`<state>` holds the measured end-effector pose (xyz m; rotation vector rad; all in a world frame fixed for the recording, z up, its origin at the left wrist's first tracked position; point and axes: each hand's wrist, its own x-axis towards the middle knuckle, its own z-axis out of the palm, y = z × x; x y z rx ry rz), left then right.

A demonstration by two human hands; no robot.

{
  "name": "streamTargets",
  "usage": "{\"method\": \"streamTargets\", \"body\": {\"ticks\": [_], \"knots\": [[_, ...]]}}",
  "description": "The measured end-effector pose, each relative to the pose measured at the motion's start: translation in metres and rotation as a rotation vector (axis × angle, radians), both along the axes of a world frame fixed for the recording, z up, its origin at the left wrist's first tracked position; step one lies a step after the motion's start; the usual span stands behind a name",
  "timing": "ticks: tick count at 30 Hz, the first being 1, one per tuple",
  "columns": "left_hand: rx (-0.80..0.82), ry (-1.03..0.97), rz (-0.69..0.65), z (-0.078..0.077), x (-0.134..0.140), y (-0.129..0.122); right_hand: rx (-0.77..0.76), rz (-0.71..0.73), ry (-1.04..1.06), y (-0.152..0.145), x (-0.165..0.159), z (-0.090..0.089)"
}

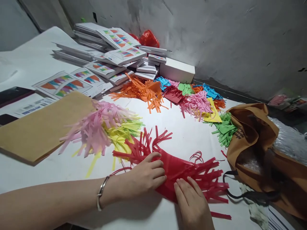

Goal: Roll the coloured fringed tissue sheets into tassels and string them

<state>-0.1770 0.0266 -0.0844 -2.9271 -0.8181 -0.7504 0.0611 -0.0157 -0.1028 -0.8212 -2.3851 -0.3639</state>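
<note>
A red sheet with fringed ends [176,164], like a paper tassel, lies on the white table in front of me. My left hand [146,172] is closed on its left part, fingers curled over the surface and thumb out of sight. At its front right edge, my right hand [192,201] has its fingers pressed together over the red sheet; the thumb is hidden there too. Cut strips spread out at both ends of the sheet. Just beyond my left hand are a yellow fringed tassel [120,137] and a pink one [98,124].
Orange [147,91], pink [199,100] and green tassels [224,127] form an arc behind. Stacked printed packs [127,54] and a white box [177,70] stand by the wall. A brown envelope [45,127] lies left; a brown bag [249,137] with black straps is right.
</note>
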Motion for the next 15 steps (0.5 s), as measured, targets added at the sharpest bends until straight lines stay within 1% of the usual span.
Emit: {"method": "streamTargets", "body": {"ticks": [2,3,5,6,7,8,9,10,11,12,14,15], "knots": [[0.016,-0.012,-0.008,-0.004,-0.007,0.0,-0.042,-0.06,-0.002,-0.002,0.011,-0.007],[0.002,-0.007,-0.003,-0.005,-0.01,-0.001,-0.075,-0.113,-0.002,-0.002,0.019,-0.01],[-0.05,0.011,0.024,-0.002,-0.014,-0.005,-0.141,-0.286,-0.007,-0.002,0.04,-0.011],[-0.08,0.026,0.034,-0.001,-0.015,-0.007,-0.146,-0.386,-0.017,-0.002,0.051,-0.009],[-0.102,0.03,0.042,0.001,-0.015,-0.009,-0.12,-0.495,-0.025,-0.002,0.06,-0.005],[-0.117,0.023,0.044,0.002,-0.014,-0.011,-0.073,-0.614,-0.014,-0.002,0.067,0.0],[-0.126,0.015,0.042,0.002,-0.014,-0.012,-0.014,-0.704,0.011,-0.002,0.069,0.005],[-0.133,0.006,0.04,0.002,-0.013,-0.013,0.044,-0.736,0.048,-0.003,0.067,0.011],[-0.14,-0.002,0.039,0.001,-0.012,-0.013,0.076,-0.699,0.086,-0.004,0.06,0.016],[-0.146,-0.012,0.037,-0.001,-0.012,-0.014,0.074,-0.597,0.107,-0.005,0.048,0.019],[-0.154,-0.031,0.038,-0.005,-0.012,-0.014,-0.006,-0.277,0.063,-0.008,0.018,0.02],[-0.155,-0.04,0.039,-0.008,-0.012,-0.014,-0.028,-0.154,0.024,-0.008,0.003,0.017]]}}
